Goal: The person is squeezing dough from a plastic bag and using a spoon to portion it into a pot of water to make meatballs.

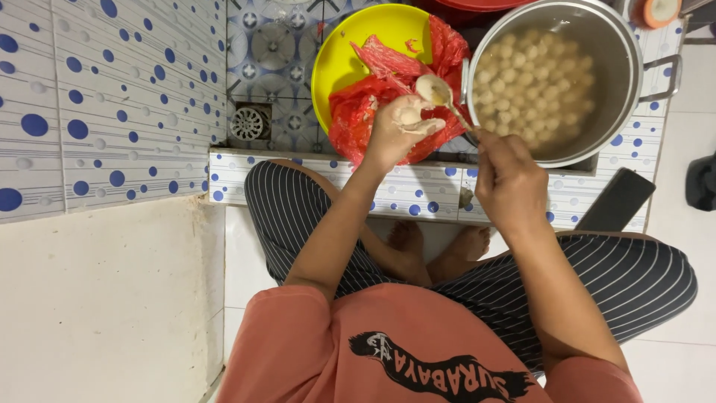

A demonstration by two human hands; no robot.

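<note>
Squeezing: left hand (391, 130) is closing in a fist around pale paste (410, 118), which is bulging out at the top.
Scooping: right hand (511, 183) is pinching a spoon (436, 91) handle, its bowl touching the paste.
Waiting: steel pot (623, 52) is holding pale balls (533, 82) in water.
Lying behind: red plastic bag (358, 119) is resting in a yellow basin (339, 63).

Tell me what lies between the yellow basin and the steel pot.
In the head view, a crumpled red plastic bag fills the gap between the yellow basin and the steel pot; the spoon held by the right hand hovers over it.
</note>
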